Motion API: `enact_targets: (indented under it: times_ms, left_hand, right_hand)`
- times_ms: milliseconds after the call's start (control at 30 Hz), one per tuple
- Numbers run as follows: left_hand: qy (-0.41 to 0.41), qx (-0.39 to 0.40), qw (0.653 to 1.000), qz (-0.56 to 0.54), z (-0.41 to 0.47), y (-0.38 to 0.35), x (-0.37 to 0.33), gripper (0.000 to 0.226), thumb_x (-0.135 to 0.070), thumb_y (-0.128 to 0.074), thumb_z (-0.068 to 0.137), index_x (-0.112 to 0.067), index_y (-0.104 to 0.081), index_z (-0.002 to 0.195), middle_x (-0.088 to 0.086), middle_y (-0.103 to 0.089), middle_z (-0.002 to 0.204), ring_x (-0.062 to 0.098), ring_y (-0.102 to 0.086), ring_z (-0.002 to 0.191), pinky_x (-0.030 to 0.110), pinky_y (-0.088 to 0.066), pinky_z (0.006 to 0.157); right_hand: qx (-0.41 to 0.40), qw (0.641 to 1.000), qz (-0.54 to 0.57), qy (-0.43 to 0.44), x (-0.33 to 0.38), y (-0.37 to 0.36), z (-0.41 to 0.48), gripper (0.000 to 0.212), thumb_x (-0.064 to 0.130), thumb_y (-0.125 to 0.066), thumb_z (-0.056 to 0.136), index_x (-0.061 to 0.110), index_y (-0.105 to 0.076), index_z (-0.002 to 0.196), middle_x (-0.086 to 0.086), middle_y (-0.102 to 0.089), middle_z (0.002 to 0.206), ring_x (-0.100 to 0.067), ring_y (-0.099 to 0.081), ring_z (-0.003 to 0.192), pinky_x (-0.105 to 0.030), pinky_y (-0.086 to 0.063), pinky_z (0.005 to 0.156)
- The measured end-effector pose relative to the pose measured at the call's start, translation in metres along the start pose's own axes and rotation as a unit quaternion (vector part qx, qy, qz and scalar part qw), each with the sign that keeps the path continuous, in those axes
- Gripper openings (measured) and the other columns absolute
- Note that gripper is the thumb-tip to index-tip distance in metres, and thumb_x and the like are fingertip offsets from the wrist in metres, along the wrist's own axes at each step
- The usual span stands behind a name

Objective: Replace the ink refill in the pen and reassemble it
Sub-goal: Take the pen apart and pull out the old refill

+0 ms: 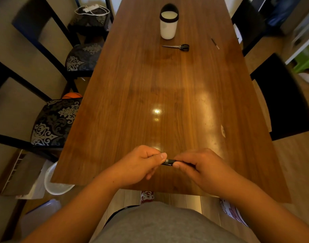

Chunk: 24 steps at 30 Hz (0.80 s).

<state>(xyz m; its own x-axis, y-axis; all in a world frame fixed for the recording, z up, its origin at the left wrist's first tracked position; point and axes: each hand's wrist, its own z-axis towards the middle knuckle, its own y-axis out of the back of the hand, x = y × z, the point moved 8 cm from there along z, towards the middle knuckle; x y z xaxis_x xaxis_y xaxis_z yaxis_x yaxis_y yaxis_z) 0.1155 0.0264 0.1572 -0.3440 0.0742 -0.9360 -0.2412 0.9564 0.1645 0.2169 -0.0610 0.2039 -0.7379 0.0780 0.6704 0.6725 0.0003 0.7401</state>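
A black pen is held level just above the near edge of the wooden table. My left hand pinches its left end between thumb and fingers. My right hand wraps the right part of the barrel, which is mostly hidden in the fist. Only a short dark stretch with a small silver band shows between the two hands. A thin dark stick with a pale tip, possibly a refill, lies alone at the far right of the table.
A white cup with a black rim stands at the far end, with black-handled scissors lying in front of it. Chairs with patterned seats line the left side and dark chairs the right. A white basket sits on the floor at left.
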Motion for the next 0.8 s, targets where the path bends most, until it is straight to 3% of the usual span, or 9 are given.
enact_targets:
  times_ms: [133,200,300,400,467,567,667,800]
  left_hand:
    - [0.009,0.027,1.0,-0.013,0.006,0.0,0.0,0.043,-0.05,-0.047,0.092,-0.026,-0.048,0.056,-0.009,-0.045,0.047,0.016,-0.047,0.047,0.032,-0.042,0.058]
    - [-0.001,0.019,1.0,0.02,0.008,0.002,-0.001,0.044,-0.053,-0.047,0.091,-0.027,-0.051,0.056,-0.006,-0.05,0.048,0.02,-0.048,0.05,0.041,-0.043,0.059]
    - [-0.019,0.014,0.997,0.076,0.011,0.004,-0.005,0.041,-0.056,-0.046,0.09,-0.028,-0.055,0.061,-0.004,-0.056,0.054,0.019,-0.049,0.053,0.046,-0.045,0.059]
    - [-0.038,0.014,0.994,0.103,0.015,0.008,-0.009,0.036,-0.055,-0.048,0.09,-0.03,-0.057,0.065,-0.006,-0.058,0.059,0.008,-0.05,0.055,0.037,-0.043,0.057]
    - [-0.043,0.012,0.992,0.121,0.019,0.01,-0.011,0.034,-0.056,-0.049,0.089,-0.032,-0.058,0.067,-0.006,-0.06,0.063,0.011,-0.052,0.055,0.038,-0.045,0.056]
    - [-0.048,0.012,0.985,0.163,0.025,0.013,-0.011,0.03,-0.057,-0.05,0.088,-0.034,-0.061,0.072,-0.006,-0.062,0.069,0.015,-0.057,0.059,0.04,-0.047,0.056]
    - [-0.013,-0.058,0.985,0.164,0.024,0.059,-0.001,0.026,-0.054,-0.046,0.089,-0.039,-0.06,0.072,-0.013,-0.063,0.072,0.004,-0.057,0.061,0.025,-0.044,0.059]
    - [0.001,-0.133,0.98,0.145,0.015,0.12,0.015,0.036,-0.037,-0.045,0.097,-0.027,-0.056,0.064,-0.003,-0.062,0.063,0.008,-0.057,0.059,0.027,-0.046,0.065]
  right_hand:
    - [-0.005,0.999,-0.047,0.009,0.001,0.002,0.001,0.029,0.041,-0.047,0.094,0.024,-0.071,0.096,0.006,-0.064,0.07,-0.008,-0.054,0.062,-0.029,-0.044,0.055]
    - [-0.003,0.999,-0.041,0.006,-0.002,0.003,0.002,0.029,0.041,-0.047,0.094,0.025,-0.071,0.096,0.006,-0.063,0.069,-0.007,-0.053,0.062,-0.028,-0.043,0.055]
    - [0.007,1.0,0.017,-0.009,-0.01,0.001,0.004,0.029,0.042,-0.047,0.094,0.025,-0.07,0.09,0.005,-0.058,0.063,-0.008,-0.051,0.059,-0.021,-0.038,0.053]
    - [0.023,0.995,0.078,-0.051,-0.024,-0.004,0.005,0.028,0.044,-0.049,0.094,0.025,-0.068,0.085,0.002,-0.053,0.059,-0.006,-0.046,0.053,-0.019,-0.032,0.05]
    - [0.041,0.988,0.13,-0.076,-0.031,-0.009,0.006,0.028,0.043,-0.051,0.094,0.023,-0.068,0.082,0.004,-0.048,0.057,-0.005,-0.042,0.052,-0.018,-0.031,0.049]
    - [0.078,0.963,0.229,-0.121,-0.041,-0.013,0.005,0.03,0.037,-0.053,0.095,0.024,-0.065,0.07,0.009,-0.042,0.054,-0.003,-0.036,0.05,-0.019,-0.03,0.048]
    - [0.094,0.913,0.33,-0.221,-0.07,0.004,-0.009,0.027,0.035,-0.054,0.093,0.018,-0.073,0.083,0.008,-0.047,0.054,-0.004,-0.038,0.044,-0.015,-0.032,0.042]
    - [0.064,0.882,0.342,-0.317,-0.103,0.033,-0.029,0.028,0.032,-0.055,0.091,0.012,-0.074,0.089,0.005,-0.045,0.052,-0.006,-0.032,0.042,-0.019,-0.024,0.039]
